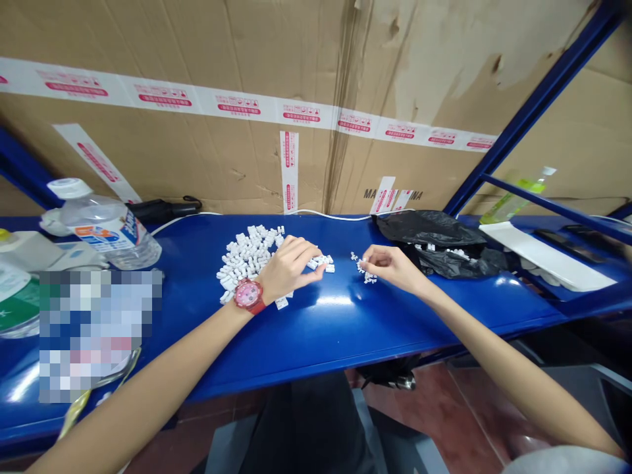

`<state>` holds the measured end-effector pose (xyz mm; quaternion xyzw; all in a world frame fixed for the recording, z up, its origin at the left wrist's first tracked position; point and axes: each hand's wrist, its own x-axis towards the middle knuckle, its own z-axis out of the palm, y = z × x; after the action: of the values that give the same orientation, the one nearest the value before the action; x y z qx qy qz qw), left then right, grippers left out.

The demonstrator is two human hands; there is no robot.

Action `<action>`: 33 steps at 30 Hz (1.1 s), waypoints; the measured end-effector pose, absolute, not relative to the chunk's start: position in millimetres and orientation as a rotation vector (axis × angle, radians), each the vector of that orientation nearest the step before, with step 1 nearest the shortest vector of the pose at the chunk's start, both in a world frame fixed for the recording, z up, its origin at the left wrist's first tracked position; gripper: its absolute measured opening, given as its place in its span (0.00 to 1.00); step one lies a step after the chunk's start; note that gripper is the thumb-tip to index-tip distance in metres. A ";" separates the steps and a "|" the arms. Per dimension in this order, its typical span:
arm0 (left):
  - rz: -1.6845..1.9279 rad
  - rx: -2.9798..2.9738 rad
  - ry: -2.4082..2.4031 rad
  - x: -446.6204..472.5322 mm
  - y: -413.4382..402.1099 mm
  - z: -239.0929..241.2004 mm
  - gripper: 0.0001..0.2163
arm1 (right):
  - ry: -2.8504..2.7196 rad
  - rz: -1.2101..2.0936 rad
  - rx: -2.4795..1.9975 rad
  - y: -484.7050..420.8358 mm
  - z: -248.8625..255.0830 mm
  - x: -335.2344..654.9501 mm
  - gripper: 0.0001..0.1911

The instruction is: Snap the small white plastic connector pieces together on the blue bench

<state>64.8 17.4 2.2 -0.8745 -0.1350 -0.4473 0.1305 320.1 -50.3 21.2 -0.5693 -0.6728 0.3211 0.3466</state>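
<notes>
A heap of small white plastic parts [244,260] lies on the blue shelf [316,329]. My left hand [289,266], with a red watch [247,295] on the wrist, rests at the heap's right edge, fingers curled down onto a few parts. My right hand [390,263] sits a little to the right, fingers pinched over a small cluster of white parts [366,273]. What either hand grips is too small to make out.
A black plastic bag [439,240] holding more white parts lies to the right. A water bottle [106,227] lies at the left, beside a blurred patch. A white tray [543,257] and a green bottle [513,201] are far right. Cardboard boxes [296,99] wall the back.
</notes>
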 end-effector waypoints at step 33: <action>-0.782 -2.685 -1.353 64.0 37.7 -7.0 0.08 | -2.295 0.259 -1.350 63.6 43.9 254.2 0.07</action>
<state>64.0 37.7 -7.0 -0.8641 -0.4355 -0.2518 0.0171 254.2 63.6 43.9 -0.4911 -0.8346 0.0942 0.2311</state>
